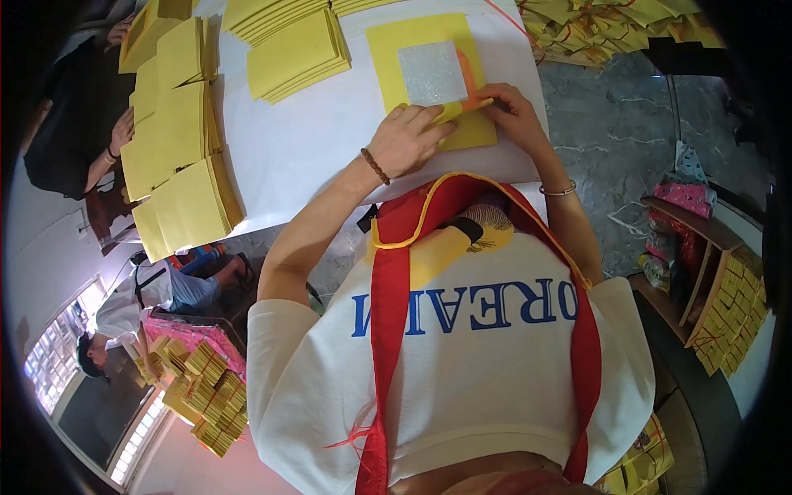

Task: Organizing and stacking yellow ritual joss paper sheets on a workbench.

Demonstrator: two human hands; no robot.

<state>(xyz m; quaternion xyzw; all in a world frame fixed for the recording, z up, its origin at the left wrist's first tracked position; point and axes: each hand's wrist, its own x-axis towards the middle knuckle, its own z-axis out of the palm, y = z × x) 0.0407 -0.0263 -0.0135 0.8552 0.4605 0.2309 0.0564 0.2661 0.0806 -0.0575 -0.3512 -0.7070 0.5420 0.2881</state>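
Lying under both hands' fingers (437, 115), yellow sheet (412, 41) bears silver square (431, 73).

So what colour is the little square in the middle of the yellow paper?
Silvery white and sparkly, seen in the head view: the square lies on the yellow paper.

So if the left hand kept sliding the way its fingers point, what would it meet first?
The left hand lies flat on the yellow sheet, fingers toward the right hand. It would probably meet the orange strip that hand pinches, then its fingers; the gap looks small.
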